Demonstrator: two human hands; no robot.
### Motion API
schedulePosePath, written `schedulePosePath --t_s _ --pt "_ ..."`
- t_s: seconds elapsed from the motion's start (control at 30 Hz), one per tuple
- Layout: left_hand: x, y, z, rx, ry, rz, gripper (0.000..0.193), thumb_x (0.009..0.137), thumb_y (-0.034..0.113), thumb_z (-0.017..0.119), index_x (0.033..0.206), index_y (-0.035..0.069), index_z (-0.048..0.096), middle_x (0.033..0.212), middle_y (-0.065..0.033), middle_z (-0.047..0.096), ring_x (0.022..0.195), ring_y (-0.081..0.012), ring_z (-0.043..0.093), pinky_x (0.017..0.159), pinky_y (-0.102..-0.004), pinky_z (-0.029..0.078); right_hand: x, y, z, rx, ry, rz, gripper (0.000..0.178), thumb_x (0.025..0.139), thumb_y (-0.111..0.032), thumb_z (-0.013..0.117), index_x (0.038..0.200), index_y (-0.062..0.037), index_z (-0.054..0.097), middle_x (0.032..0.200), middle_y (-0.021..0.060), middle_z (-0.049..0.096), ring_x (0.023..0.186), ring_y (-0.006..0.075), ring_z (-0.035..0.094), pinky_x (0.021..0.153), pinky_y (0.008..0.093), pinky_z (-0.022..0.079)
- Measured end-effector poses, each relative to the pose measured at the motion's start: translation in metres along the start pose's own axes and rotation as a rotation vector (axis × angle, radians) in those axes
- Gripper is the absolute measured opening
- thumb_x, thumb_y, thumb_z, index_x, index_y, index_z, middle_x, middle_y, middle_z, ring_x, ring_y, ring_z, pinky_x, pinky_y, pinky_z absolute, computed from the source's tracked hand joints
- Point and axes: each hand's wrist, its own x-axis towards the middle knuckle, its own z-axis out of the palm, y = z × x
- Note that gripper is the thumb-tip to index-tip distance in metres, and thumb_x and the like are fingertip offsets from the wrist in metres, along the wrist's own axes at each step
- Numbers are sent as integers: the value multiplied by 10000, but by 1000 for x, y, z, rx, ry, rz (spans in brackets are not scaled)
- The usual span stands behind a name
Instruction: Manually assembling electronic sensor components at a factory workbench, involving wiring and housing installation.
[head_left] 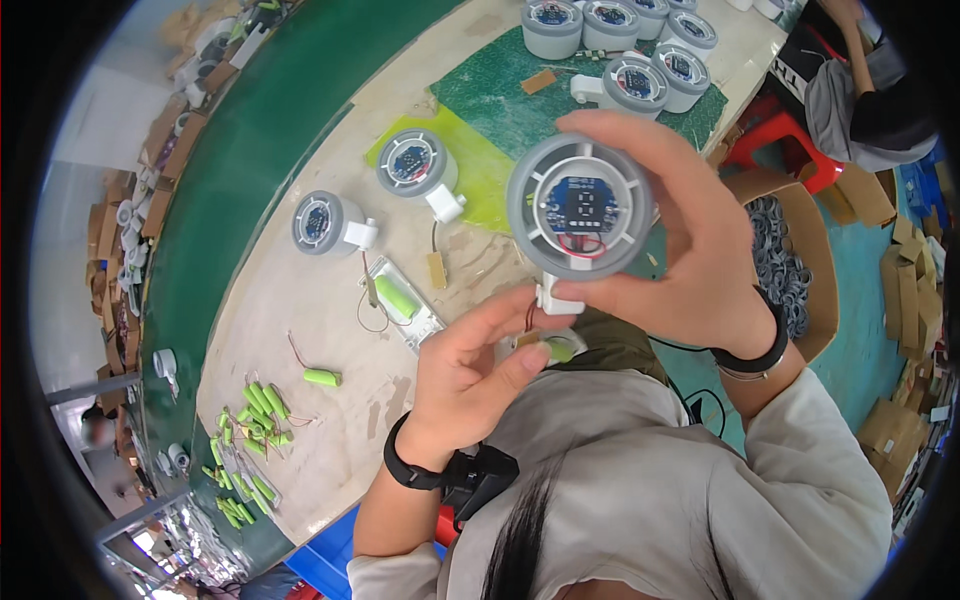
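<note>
My right hand point(705, 250) is closed round the rim of a round grey-and-white fan head point(582, 205). A blue circuit board and a red wire show inside its spoked ring. At the bottom a white hinge neck point(556, 298) sticks out, with dark wires running down from it. My left hand point(465, 375) pinches a pale handle shell point(565, 346) just under the neck; a green battery shows in it, and the fingers hide most of the shell. Two similar fan heads point(410, 165) lie to the left on the table, one wired to a white handle shell point(415, 325) holding a green battery.
Several green batteries point(262, 405) lie heaped at the table's left, one apart from them. More fan heads point(610, 25) stand at the far end on a green mat point(480, 80). A green belt point(215, 200) runs along the left. A carton of grey rings point(780, 260) stands at right, near a red stool point(785, 145) and another person point(865, 100).
</note>
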Motion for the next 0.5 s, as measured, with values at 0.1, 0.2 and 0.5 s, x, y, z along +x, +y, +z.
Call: schedulePosePath --t_s 0.1,0.2,0.5 --pt "-10 7 -9 -53 -138 -60 400 887 173 489 1207 -61 434 1115 -183 551 1078 -251 507 945 -355 344 1 -11 -4 21 -19 -105 772 569 -30 778 1219 61 373 1213 163 455 1062 194 490 906 313 391" --pt "-21 11 -11 -245 -218 -97 431 903 247 452 1187 -76 450 1123 -202 545 1079 -261 506 950 -356 330 0 -18 -1 98 -50 -133 780 566 -31 781 1222 64 370 1216 176 453 1064 200 490 905 317 391" --pt "-40 21 -32 -80 -303 -8 368 825 83 564 1146 -80 486 1014 -206 599 1067 -284 523 927 -355 352 0 -39 11 56 -149 -261 829 537 -64 815 1220 77 366 1206 206 455 1080 231 485 907 335 389"
